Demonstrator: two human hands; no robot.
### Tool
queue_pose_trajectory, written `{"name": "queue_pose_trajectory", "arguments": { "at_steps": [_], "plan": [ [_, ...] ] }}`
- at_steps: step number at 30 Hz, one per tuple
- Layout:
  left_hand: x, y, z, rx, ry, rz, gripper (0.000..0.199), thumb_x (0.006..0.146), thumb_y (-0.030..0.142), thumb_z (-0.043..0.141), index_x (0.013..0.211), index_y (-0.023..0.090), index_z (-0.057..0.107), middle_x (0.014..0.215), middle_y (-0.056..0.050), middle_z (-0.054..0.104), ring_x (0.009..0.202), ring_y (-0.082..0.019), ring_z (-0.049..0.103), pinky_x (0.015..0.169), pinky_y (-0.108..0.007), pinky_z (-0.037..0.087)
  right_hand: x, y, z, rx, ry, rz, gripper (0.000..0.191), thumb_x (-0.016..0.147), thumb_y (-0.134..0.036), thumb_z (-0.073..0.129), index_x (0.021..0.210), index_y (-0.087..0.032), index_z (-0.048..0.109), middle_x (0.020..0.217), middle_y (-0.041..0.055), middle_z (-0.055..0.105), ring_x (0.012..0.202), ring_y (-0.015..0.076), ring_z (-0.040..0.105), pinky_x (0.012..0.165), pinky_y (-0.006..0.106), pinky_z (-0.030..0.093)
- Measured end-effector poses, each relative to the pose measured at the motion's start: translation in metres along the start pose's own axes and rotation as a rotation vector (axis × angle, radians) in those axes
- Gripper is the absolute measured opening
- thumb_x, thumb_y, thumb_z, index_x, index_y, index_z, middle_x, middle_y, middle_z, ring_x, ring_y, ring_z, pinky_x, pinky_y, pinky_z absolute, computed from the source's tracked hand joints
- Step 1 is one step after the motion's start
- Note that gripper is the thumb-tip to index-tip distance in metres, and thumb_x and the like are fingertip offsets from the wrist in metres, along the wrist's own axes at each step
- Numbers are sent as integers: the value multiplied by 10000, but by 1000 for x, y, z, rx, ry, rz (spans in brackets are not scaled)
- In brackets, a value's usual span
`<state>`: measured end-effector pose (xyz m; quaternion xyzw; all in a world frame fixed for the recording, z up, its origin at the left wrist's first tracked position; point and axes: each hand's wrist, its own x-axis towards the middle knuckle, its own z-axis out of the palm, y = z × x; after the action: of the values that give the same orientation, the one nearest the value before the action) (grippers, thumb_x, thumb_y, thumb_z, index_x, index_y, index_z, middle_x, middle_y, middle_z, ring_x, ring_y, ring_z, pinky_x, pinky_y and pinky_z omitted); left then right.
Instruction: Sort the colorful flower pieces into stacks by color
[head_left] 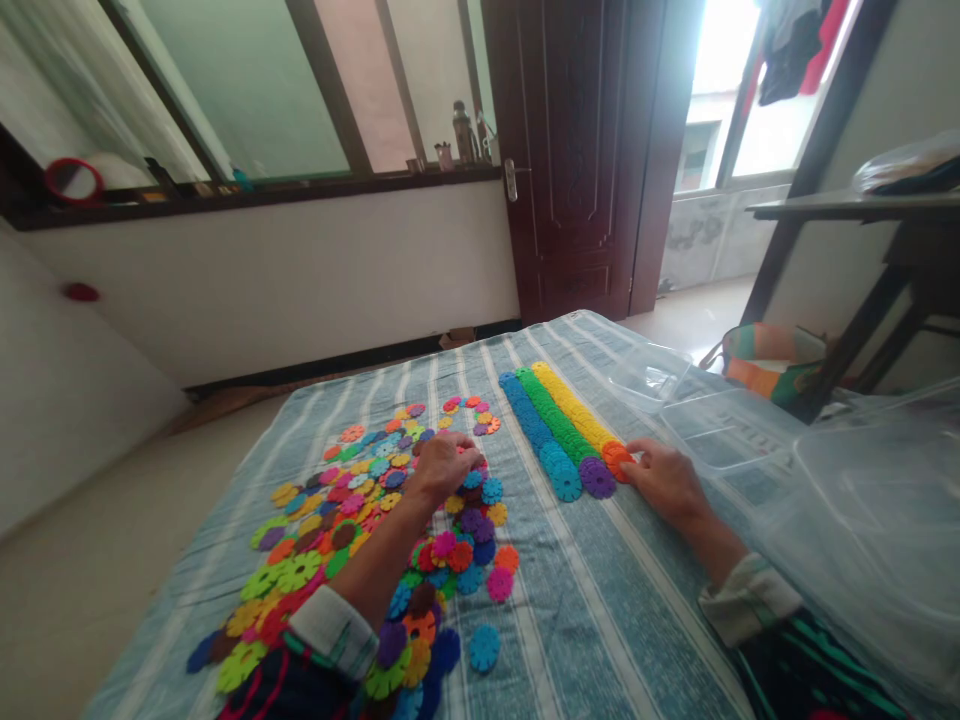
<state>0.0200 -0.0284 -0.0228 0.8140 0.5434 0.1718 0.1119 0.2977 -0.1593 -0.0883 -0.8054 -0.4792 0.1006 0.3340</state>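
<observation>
Three overlapping rows of notched plastic discs lie side by side on a striped cloth: a blue row (527, 412), a green row (556, 418) and a yellow row (571, 398). Light blue discs (566, 482), purple discs (598, 478) and orange discs (616, 458) form their near ends. At the orange end, my right hand (664, 480) pinches an orange disc. My left hand (448, 465) reaches over a loose, mixed-colour pile of discs (300, 570), its fingers bent together and pointing down. What those fingers hold, if anything, is hidden.
Clear plastic boxes (720, 435) stand along the right side of the cloth (555, 600). A single blue disc (484, 648) lies apart near the front. Beyond are a dark wooden door (577, 150), a colourful bag (772, 350) and a table (847, 207).
</observation>
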Motion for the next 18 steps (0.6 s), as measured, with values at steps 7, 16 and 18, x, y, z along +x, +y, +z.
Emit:
{"name": "queue_pose_trajectory", "arguments": {
  "at_steps": [7,16,18],
  "plan": [
    [47,-4,11,196,21,-16,238,768,192,508,850,202,731,868,-44,727,886,-200,646,796,-268,465,1,1,3,21,-2,-14,253,732,-298,584,944,-216,697,640,-7,624,638,172,581,594,263,375],
    [60,15,48,380,-17,45,253,818,279,534,868,99,705,989,-171,659,1026,-298,554,840,-375,459,-4,1,2,62,-8,9,304,717,-359,554,949,-217,690,588,-23,590,598,178,586,568,277,371],
    [59,16,53,408,-7,48,273,846,251,496,893,73,698,998,-193,645,1037,-313,542,818,-381,463,-4,3,3,69,-3,9,324,712,-372,549,959,-216,689,582,-22,590,592,183,585,568,284,374]
  ]
}}
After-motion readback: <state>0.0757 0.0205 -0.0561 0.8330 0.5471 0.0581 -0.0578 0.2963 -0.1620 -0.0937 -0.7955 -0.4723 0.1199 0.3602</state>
